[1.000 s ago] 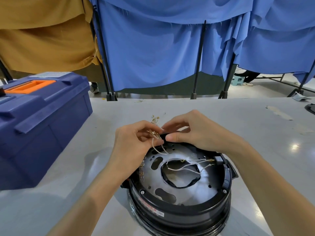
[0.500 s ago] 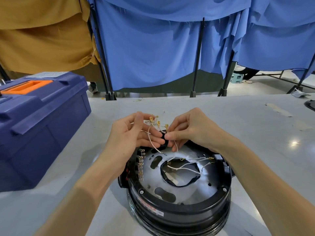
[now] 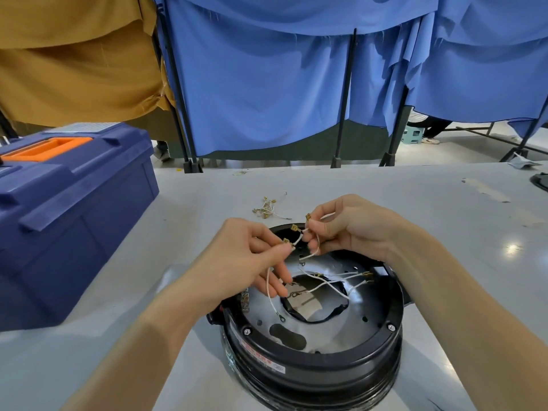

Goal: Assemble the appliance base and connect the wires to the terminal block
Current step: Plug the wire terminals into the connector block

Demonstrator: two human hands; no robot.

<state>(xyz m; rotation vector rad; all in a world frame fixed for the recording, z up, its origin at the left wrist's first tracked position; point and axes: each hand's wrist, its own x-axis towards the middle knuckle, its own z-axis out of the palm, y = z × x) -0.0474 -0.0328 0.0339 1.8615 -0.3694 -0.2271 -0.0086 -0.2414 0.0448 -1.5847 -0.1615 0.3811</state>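
Fingers [image 3: 282, 249] of our left hand [image 3: 237, 262] and right hand [image 3: 353, 229] pinch white wires [image 3: 298, 239] above the appliance base [image 3: 311, 360].

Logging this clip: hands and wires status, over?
Left hand pinches one wire. Right hand pinches a wire bundle. Base open, loose wires inside. Spare terminals beyond, clear.

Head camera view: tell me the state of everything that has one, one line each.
Left hand: pinches a held wire.
Right hand: pinches held wires.
Held wires: raised above the base, brass terminals free.
Base: on the table, metal plate exposed.
Toolbox: lid closed.
Spare wires: loose pile on the table, untouched.
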